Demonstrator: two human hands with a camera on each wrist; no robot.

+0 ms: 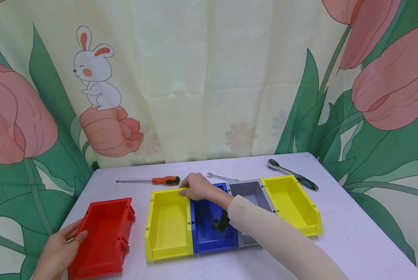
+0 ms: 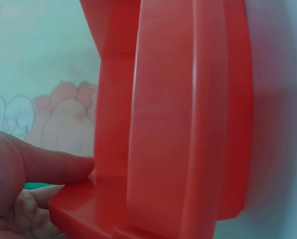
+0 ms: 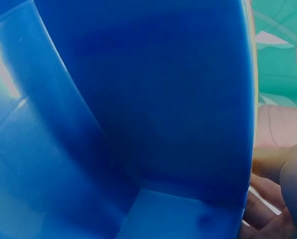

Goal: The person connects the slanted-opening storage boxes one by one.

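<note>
In the head view my left hand grips the left wall of a red plastic storage bin. The left wrist view has the thumb over the rim of this red bin, close up. My right hand reaches across a blue bin and holds the back right corner of the left yellow bin, thumb on its inner side. In the right wrist view the blue bin fills most of the picture, and the right fingers show past its wall, partly hidden.
A grey bin and another yellow bin continue the row to the right. Behind the bins lie an orange-handled screwdriver, a wrench and a ratchet. A printed curtain hangs behind the white table.
</note>
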